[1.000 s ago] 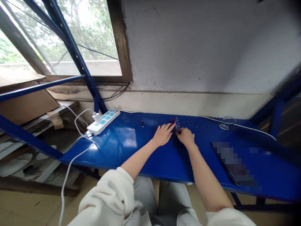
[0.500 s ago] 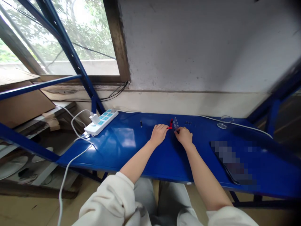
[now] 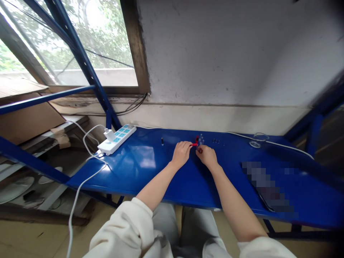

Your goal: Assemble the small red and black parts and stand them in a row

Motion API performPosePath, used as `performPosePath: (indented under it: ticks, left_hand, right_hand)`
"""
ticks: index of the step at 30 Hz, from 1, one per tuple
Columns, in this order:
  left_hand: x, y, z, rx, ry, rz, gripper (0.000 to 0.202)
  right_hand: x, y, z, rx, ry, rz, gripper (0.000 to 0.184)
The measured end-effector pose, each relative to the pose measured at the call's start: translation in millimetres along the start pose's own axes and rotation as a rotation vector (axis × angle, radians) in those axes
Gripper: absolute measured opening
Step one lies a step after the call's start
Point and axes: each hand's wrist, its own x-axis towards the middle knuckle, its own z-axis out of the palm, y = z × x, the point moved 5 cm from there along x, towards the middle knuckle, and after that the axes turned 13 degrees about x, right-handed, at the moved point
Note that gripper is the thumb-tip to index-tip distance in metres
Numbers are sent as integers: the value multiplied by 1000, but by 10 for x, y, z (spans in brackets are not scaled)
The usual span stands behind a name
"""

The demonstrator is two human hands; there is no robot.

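Note:
My left hand is closed, its fingertips pinching a thin red piece that points right. My right hand is closed at the near side of a row of clear plastic pieces. Something dark shows at its fingertips, too small to name. A second red piece, partly dark, lies just behind the fingers. The fingertips of both hands are only a short distance apart over the blue table.
A small black cylinder stands left of my hands. Farther left lies a white power strip with a plug in it. Tiny dark parts and a clear round item are to the right. A blurred-out dark flat object lies nearer me.
My right hand has shifted slightly left, closer to my left hand and the red piece. The left hand has stayed nearly in place.

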Motion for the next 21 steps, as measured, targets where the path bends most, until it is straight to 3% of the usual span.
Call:
performPosePath:
  ticks: [7,14,21]
  left_hand:
    - [-2,28,-43,-51,14,22,32]
    - [-11,127,8,-76,-132,130,39]
    - [14,-4,-22,-183,-11,-10,26]
  right_hand:
    - [-10,-31,-28,24,29,-57,9]
    - [1,-51,-55,108,112,-92,9]
    - [0,-92,-57,179,152,-197,10]
